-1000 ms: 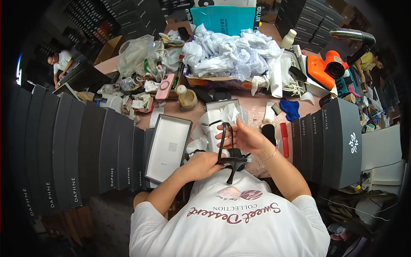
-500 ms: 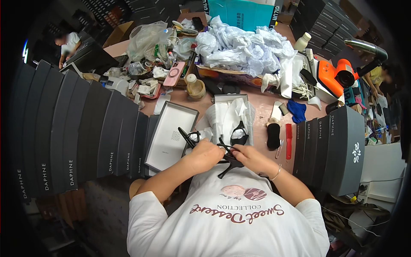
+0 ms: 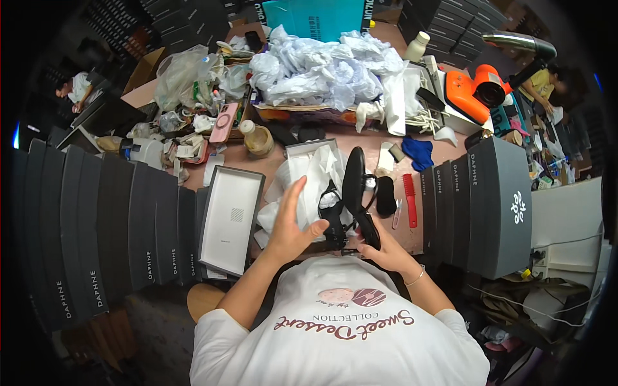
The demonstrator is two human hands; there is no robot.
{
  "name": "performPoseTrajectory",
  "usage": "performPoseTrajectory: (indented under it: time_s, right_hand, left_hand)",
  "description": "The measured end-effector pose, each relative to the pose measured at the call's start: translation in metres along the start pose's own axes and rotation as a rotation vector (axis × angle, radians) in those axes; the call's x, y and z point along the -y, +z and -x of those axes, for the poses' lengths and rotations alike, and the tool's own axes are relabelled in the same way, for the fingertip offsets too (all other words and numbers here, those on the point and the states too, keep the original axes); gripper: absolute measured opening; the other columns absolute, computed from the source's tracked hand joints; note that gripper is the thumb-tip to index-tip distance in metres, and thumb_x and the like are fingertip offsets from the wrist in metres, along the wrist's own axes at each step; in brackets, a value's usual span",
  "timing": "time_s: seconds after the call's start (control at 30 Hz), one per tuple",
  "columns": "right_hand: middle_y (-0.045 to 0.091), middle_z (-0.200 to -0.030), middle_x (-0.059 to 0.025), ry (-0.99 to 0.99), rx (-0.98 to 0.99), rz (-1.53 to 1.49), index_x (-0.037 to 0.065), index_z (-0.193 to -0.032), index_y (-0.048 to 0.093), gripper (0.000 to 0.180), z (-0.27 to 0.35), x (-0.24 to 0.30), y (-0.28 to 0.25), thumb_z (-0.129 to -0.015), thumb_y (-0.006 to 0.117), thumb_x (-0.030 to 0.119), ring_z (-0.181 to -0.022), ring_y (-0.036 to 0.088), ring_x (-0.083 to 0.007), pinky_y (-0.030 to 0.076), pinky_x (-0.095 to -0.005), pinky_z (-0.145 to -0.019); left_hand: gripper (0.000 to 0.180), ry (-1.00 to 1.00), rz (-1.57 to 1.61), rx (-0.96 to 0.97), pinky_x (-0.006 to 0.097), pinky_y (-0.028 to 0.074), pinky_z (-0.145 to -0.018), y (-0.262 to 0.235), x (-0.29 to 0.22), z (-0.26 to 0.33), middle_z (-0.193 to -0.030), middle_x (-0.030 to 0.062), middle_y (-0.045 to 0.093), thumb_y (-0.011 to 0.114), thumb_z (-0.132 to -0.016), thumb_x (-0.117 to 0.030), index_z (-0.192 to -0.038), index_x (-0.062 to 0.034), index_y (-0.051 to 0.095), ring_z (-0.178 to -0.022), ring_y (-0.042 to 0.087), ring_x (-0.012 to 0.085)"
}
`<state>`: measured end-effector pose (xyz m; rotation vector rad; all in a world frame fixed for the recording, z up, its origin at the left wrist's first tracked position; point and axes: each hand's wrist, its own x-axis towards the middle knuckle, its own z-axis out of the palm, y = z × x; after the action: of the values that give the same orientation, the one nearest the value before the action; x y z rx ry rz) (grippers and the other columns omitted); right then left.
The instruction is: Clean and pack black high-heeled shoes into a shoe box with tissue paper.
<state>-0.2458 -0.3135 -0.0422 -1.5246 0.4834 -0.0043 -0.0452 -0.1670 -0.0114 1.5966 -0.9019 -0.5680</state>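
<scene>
My right hand grips a black strappy sandal by its lower end and holds it upright, its long sole showing. A bit of white stuffing shows by its straps. To the left, my left hand is empty, fingers stretched and thumb apart. Between the hands a second black sandal lies on white tissue paper, partly hidden behind the first one. Under the tissue is an open grey shoebox, mostly covered. Its white-lined lid lies left of my left hand.
Dark shoeboxes stand in rows on the left and right. Right of the sandal lie a black brush, a red comb and a blue cloth. Behind are a bottle, a phone, crumpled paper and an orange heat gun.
Both hands were together on the sandal. My left hand has let go and opened to the left, while my right hand has turned the sandal upright. The whole view has shifted.
</scene>
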Motion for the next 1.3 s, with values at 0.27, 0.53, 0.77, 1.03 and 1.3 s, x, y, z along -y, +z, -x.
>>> performPoseTrajectory:
  time_s: [0.27,0.53,0.77,1.03,1.3]
  right_hand:
    - [0.042,-0.129,-0.0262,-0.209,-0.099,0.456,-0.001,-0.138,0.036,0.070,0.001,0.002,0.012,-0.082,0.069,0.025,-0.119,0.045,-0.0398,0.038,-0.0405,-0.100]
    - [0.053,-0.128,-0.0095,-0.156,-0.044,-0.023,0.000,-0.133,0.046,0.051,-0.050,-0.018,-0.041,-0.093,0.057,0.029,-0.119,0.047,-0.0163,0.035,-0.0289,-0.102]
    - [0.057,-0.107,-0.0008,0.247,0.299,-0.455,0.004,-0.116,0.057,0.038,-0.039,-0.091,-0.011,-0.097,0.050,0.036,-0.099,0.051,-0.0090,0.043,-0.0270,-0.091]
    - [0.049,-0.119,-0.0027,0.196,0.228,-0.661,0.005,-0.137,0.038,0.056,-0.045,-0.068,0.016,-0.097,0.046,0.044,-0.111,0.043,-0.0108,0.040,-0.0314,-0.095]
    - [0.061,-0.107,-0.0064,0.343,-0.065,-0.485,-0.002,-0.116,0.057,0.032,-0.017,-0.053,-0.001,-0.100,0.045,0.023,-0.089,0.059,-0.0114,0.046,-0.0234,-0.079]
  left_hand:
    - [0.028,-0.694,0.991,0.013,0.035,0.048,-0.090,0.085,0.068,0.010,-0.108,0.0126,0.062,0.056,-0.091,-0.006,-0.116,0.0047,0.053,-0.102,0.060,0.0210]
    - [0.037,-0.734,1.114,0.123,0.039,0.053,-0.087,0.051,0.050,-0.004,-0.111,0.0160,0.063,0.056,-0.084,-0.010,-0.117,0.0073,0.053,-0.098,0.063,0.0245]
    - [0.036,-0.860,1.331,0.065,0.036,0.055,-0.079,0.038,0.059,0.019,-0.098,0.0153,0.066,0.053,-0.083,-0.017,-0.110,0.0058,0.060,-0.084,0.066,0.0210]
    - [0.032,-0.860,1.162,0.053,0.037,0.057,-0.074,0.054,0.058,0.028,-0.090,0.0133,0.066,0.054,-0.082,-0.019,-0.103,0.0032,0.061,-0.079,0.066,0.0213]
    - [0.031,-0.803,1.117,0.056,0.034,0.054,-0.076,0.048,0.059,0.039,-0.096,0.0105,0.065,0.054,-0.088,-0.014,-0.113,0.0029,0.057,-0.083,0.065,0.0162]
